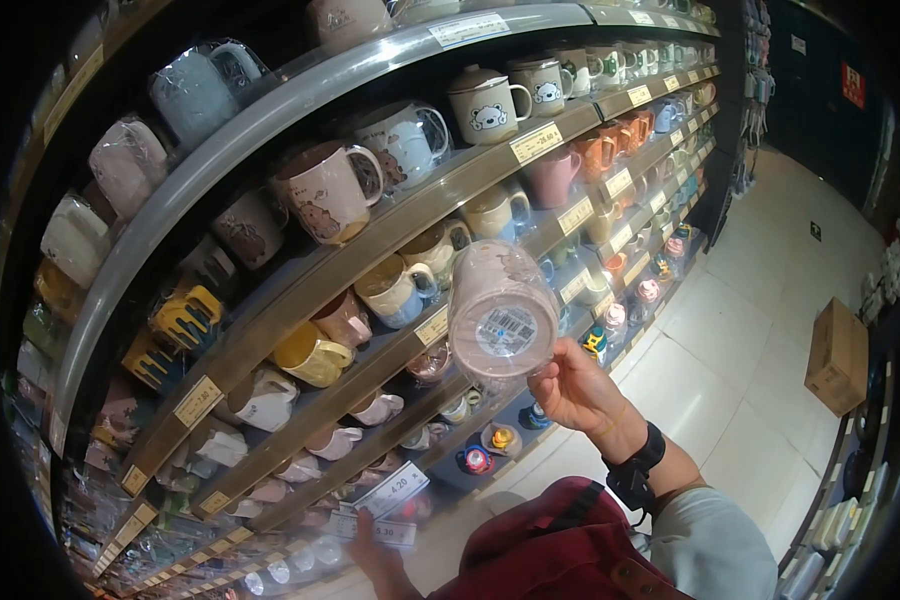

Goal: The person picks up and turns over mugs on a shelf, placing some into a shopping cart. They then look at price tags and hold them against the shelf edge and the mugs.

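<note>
A pink mug [495, 300] in clear wrap is tipped so its base faces the camera, showing a round barcode sticker [506, 331]. Fingers of my right hand [578, 392] pinch it at its lower right edge. Low in the view, my left hand [368, 540] holds two price cards [392, 489], one above the other, beside the lower shelves. Behind the raised mug, wrapped mugs stand on the shelf, among them a blue and cream one [395, 291] and a yellow one [311, 352].
Shelves with price labels [537, 143] run from the left to the back right, filled with mugs. A tiled floor [730, 330] lies at the right, with a cardboard box [837, 357] on it. More shelving [830, 525] stands at the lower right.
</note>
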Available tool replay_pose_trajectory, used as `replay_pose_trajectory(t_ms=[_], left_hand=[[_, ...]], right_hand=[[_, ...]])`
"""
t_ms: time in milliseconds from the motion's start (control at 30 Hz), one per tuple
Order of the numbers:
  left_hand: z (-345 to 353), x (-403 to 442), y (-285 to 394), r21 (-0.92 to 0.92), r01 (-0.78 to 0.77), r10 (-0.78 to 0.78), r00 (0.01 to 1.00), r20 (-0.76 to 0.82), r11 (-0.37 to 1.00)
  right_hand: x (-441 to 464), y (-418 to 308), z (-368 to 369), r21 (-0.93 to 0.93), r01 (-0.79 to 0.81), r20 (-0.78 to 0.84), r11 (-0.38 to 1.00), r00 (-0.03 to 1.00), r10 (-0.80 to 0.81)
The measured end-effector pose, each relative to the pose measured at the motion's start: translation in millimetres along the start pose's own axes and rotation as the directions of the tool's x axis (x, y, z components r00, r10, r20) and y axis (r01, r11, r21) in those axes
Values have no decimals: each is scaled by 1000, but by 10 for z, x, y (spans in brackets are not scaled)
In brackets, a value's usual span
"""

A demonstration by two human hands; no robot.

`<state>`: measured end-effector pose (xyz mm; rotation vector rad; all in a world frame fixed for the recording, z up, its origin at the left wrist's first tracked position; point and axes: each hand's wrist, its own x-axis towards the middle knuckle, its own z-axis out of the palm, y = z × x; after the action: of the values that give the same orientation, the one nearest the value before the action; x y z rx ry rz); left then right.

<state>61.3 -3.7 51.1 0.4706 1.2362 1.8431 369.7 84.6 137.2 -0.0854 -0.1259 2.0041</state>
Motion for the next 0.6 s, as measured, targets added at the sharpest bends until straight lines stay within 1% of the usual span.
replay_pose_trajectory(t_ms=[67,133,167,200,233,267,300,367,400,433,467,500,567,600], left_hand=[[-10,23,-20,14,8,-8,1000,6,1000],[-31,46,-36,24,22,-22,1000,15,999],[-45,64,-46,50,19,-18,1000,-24,999],[-30,72,-63,76,22,-18,998,-58,997],[22,36,-41,80,3,2,998,-61,997],[41,23,-38,82,5,1,998,-70,997],[39,31,-50,84,9,-3,997,-77,996],[-67,118,-99,80,27,-25,999,-25,996],[-26,101,-61,74,81,-77,996,-53,994],[20,83,-30,79,76,-72,996,-56,994],[73,62,-41,86,69,-65,997,-52,994],[124,35,-32,96,57,-53,997,-49,994],[187,-2,-20,111,50,-46,998,-40,993],[231,-10,-28,118,48,-44,998,-33,992]], right_hand=[[20,1,-51,12,-3,21,1000,1000,2],[46,8,-119,113,-11,164,994,986,-8],[51,12,-119,103,-2,159,995,987,-15],[63,30,-106,152,13,158,988,987,-37],[69,47,-106,199,32,155,979,986,-64],[110,53,-193,224,28,256,974,963,-87],[142,60,-226,263,37,267,964,957,-110],[131,77,-203,363,-41,292,931,954,-72],[144,79,-208,384,-84,357,920,932,-63],[159,86,-219,403,-131,422,906,905,-57],[164,84,-214,378,-141,472,915,880,-60],[161,89,-209,386,-115,460,915,884,-82],[164,108,-200,374,-147,501,916,863,-66],[172,102,-200,354,-134,524,926,848,-78]])
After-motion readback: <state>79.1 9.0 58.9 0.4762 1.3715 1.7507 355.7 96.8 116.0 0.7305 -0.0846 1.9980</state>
